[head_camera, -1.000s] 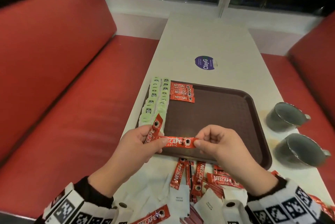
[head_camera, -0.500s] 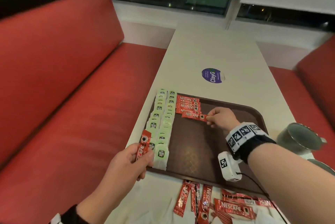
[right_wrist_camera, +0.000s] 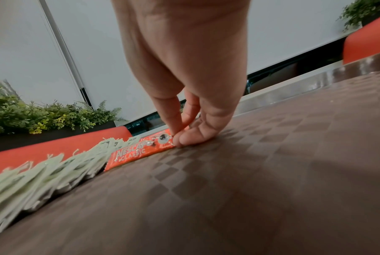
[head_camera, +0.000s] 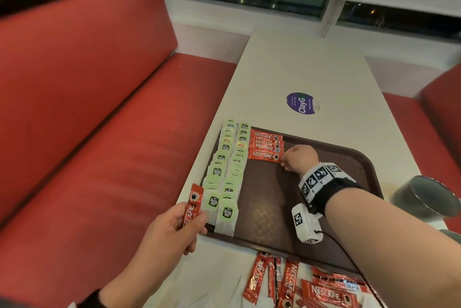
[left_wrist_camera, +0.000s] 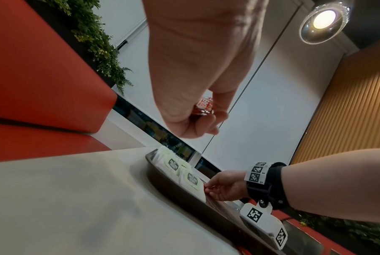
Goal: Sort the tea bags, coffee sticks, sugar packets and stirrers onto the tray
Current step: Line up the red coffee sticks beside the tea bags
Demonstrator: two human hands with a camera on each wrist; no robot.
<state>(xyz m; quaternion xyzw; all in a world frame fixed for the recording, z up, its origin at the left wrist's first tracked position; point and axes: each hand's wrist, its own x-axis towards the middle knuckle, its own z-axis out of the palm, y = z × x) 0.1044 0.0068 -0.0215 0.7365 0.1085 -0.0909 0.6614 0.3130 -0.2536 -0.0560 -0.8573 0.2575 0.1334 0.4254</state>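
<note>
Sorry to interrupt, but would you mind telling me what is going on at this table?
A person is sorting drink supplies onto a brown tray. Two rows of green tea bags already line its left edge. The right hand is setting a red coffee stick flat below the coffee row, fingertips pinching its end. The left hand holds another stick near the tray's corner. More sticks lie loose on the table.

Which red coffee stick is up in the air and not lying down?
The coffee stick in the left hand, by the tray's near-left corner. The others lie flat on the tray or on the table.
</note>
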